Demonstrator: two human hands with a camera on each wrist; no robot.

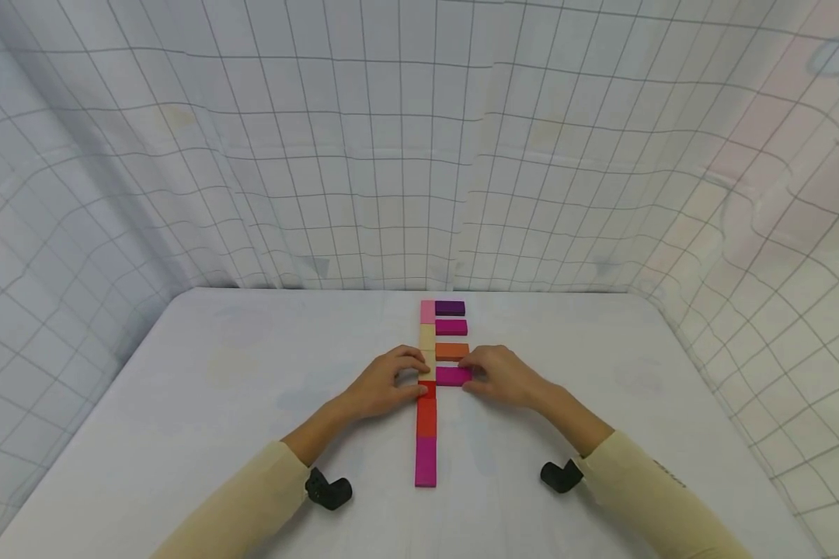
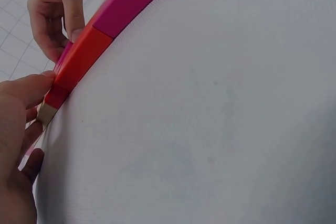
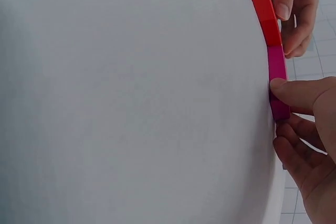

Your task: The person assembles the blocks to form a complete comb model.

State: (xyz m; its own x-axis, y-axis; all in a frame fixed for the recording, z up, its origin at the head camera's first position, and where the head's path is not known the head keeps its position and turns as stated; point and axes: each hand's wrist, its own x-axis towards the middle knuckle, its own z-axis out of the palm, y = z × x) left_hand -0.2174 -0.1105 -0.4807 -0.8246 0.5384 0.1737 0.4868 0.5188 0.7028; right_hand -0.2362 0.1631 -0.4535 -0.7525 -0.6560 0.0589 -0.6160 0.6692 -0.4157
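Flat coloured blocks form a straight column: a pink block (image 1: 428, 311), cream blocks (image 1: 427, 337), a red block (image 1: 427, 390), an orange-red block (image 1: 426, 418) and a magenta block (image 1: 426, 462) nearest me. My left hand (image 1: 384, 384) touches the column from the left, thumb at the red block and fingertips on a cream one. On the other side, my right hand (image 1: 501, 376) pinches the outer end of a magenta crosswise block (image 1: 451, 376) whose inner end meets the column. In the right wrist view, the thumb lies along this magenta block's (image 3: 277, 61) near side.
Farther up the column's right side lie an orange block (image 1: 452, 352), another magenta block (image 1: 450, 328) and a dark purple block (image 1: 450, 308). They stick out sideways with gaps between them. A white table (image 1: 217, 388) bears everything; gridded curtains (image 1: 391, 155) surround it.
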